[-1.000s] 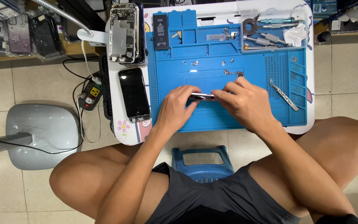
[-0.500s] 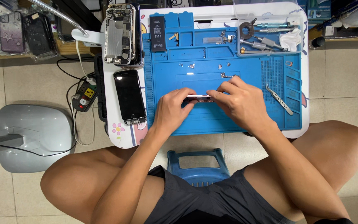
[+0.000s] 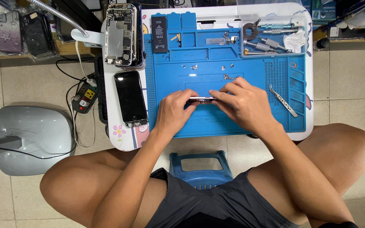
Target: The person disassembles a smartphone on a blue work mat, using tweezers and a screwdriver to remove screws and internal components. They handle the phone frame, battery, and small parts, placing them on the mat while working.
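Observation:
Both of my hands meet over the middle of a blue work mat (image 3: 216, 63) on a small white table (image 3: 125, 141). My left hand (image 3: 175, 110) and my right hand (image 3: 241, 103) grip a thin phone part (image 3: 201, 99) held edge-on between the fingertips, just above the mat. Only its pinkish metal rim shows; the rest is hidden by my fingers. Small screws and bits (image 3: 229, 77) lie on the mat just beyond my right hand.
A black phone screen (image 3: 130, 98) lies left of the mat, with an opened phone body (image 3: 120, 36) and a battery (image 3: 159, 28) above. Tweezers (image 3: 283, 100) lie right of my hands. Screwdrivers (image 3: 262, 42) fill the top-right tray. A power strip (image 3: 83, 96), lamp base (image 3: 28, 139) and blue stool (image 3: 201, 166) surround the table.
The camera view shifted slightly, and my hands stay together on the thin part with only small finger movement.

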